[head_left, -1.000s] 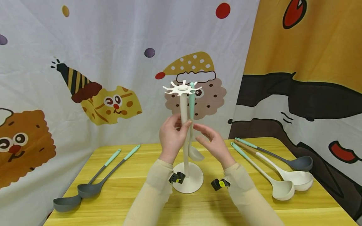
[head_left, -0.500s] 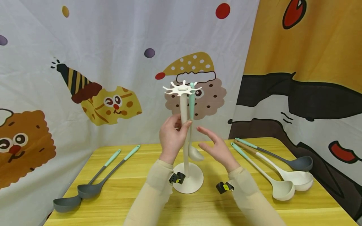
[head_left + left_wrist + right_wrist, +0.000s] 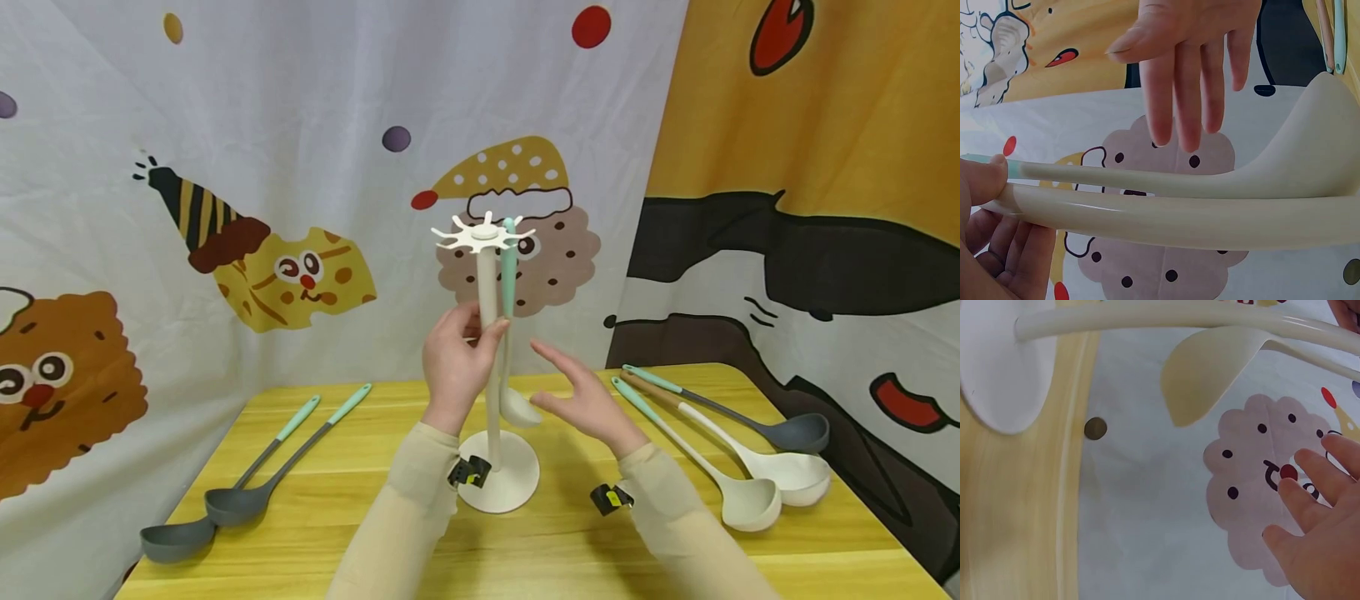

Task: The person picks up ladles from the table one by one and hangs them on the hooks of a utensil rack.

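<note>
A cream utensil stand (image 3: 487, 287) with a round base and a ring of hooks on top stands mid-table. From one hook on its right hangs a ladle (image 3: 509, 283) with a mint-green handle and a cream bowl, upright along the pole. My left hand (image 3: 459, 354) grips the pole about halfway up; in the left wrist view its thumb (image 3: 997, 175) lies against the ladle's handle where green meets cream. To the right of the ladle, my right hand (image 3: 588, 404) is held in the air, fingers spread and holding nothing. The right wrist view shows it apart from the ladle bowl (image 3: 1210, 369).
Two grey ladles with mint handles, a rear one (image 3: 240, 504) and a front one (image 3: 176, 542), lie at the table's left. On the right lie a cream ladle (image 3: 753, 504), a white ladle (image 3: 802, 479) with a wooden-coloured handle and a grey ladle (image 3: 802, 433). A printed curtain (image 3: 315, 100) hangs behind.
My right hand has drawn away from the hanging ladle, to the right and slightly down, with its fingers spreading. The left hand, the stand and the ladle stay in place.
</note>
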`<state>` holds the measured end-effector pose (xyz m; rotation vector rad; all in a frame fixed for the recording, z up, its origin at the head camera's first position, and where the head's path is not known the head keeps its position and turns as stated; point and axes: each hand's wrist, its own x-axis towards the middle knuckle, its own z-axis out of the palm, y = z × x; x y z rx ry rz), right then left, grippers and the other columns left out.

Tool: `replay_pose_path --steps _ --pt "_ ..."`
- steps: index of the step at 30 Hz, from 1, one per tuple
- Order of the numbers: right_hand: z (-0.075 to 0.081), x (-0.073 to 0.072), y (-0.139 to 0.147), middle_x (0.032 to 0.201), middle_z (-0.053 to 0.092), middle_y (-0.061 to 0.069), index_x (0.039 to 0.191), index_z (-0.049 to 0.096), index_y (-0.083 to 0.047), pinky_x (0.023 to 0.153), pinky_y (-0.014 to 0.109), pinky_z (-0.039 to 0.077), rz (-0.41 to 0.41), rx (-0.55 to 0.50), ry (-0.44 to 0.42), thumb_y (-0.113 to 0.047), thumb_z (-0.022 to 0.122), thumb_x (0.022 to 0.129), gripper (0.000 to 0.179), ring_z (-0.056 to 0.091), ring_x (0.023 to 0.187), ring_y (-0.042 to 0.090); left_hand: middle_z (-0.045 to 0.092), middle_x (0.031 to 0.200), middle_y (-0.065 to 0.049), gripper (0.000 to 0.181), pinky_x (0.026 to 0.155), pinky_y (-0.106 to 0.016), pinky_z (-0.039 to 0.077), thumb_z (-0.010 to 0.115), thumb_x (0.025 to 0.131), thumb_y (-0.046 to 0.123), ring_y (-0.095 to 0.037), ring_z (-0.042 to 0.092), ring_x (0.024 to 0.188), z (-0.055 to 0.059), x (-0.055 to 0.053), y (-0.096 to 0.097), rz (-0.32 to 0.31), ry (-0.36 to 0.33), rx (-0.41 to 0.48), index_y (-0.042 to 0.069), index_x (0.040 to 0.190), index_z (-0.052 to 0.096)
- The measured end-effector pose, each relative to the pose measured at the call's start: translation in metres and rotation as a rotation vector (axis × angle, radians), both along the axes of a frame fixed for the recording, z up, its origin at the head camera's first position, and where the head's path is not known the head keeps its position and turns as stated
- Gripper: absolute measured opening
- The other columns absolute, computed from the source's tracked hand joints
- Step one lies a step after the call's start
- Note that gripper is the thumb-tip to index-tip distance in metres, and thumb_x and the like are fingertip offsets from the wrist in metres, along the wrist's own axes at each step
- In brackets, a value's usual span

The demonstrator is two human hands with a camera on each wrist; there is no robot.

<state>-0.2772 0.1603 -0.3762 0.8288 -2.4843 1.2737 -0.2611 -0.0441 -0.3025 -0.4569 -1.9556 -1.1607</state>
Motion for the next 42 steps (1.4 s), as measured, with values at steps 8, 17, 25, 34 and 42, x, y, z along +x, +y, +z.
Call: replay_pose_path --steps 8,17,25,34,42 --pt "-0.004 -0.002 0.009 0.158 0.031 0.015 0.155 0.033 -0.012 0.112 0.064 0.024 -0.001 0.12 0.026 -0.031 0.076 0.089 0.081 0.025 0.145 0.039 0.066 0.087 -0.01 0.026 0.067 -0.031 0.059 0.077 0.088 0.023 -0.021 0.068 0.073 0.001 0.001 0.0 -0.003 -0.001 0.004 0.003 0.102 0.07" --pt "-0.008 -0.005 0.019 0.158 0.029 0.018 0.154 0.032 -0.003 0.114 0.064 0.018 0.029 0.244 0.09 -0.034 0.076 0.088 0.085 0.022 0.145 0.043 0.066 0.086 -0.01 0.025 0.066 -0.031 0.059 0.076 0.089 0.023 -0.022 0.068 0.073 0.001 0.001 -0.001 -0.004 0.01 0.0 0.002 0.101 0.069" --pt "-0.012 -0.006 0.028 0.158 0.027 0.02 0.154 0.03 -0.001 0.114 0.064 0.016 0.005 0.361 0.119 -0.041 0.077 0.085 0.092 0.021 0.144 0.045 0.065 0.084 -0.01 0.025 0.065 -0.03 0.059 0.077 0.088 0.022 -0.021 0.067 0.072 0.001 0.001 0.0 -0.004 0.014 0.005 0.002 0.1 0.07" --pt "-0.015 -0.004 0.041 0.159 0.022 0.022 0.154 0.028 -0.001 0.113 0.067 0.013 -0.02 0.46 0.079 -0.05 0.076 0.083 0.098 0.015 0.145 0.047 0.065 0.084 -0.009 0.025 0.064 -0.03 0.059 0.077 0.088 0.023 -0.021 0.067 0.071 0.001 0.001 0.0 0.001 0.015 0.006 0.003 0.101 0.07" --pt "-0.018 -0.002 0.053 0.16 0.016 0.023 0.156 0.024 -0.001 0.111 0.07 0.01 -0.035 0.548 -0.002 -0.056 0.073 0.082 0.104 0.011 0.145 0.048 0.066 0.085 -0.009 0.025 0.065 -0.028 0.058 0.078 0.088 0.023 -0.02 0.067 0.072 0.001 0.0 0.0 0.004 0.0 0.008 0.003 0.101 0.07"
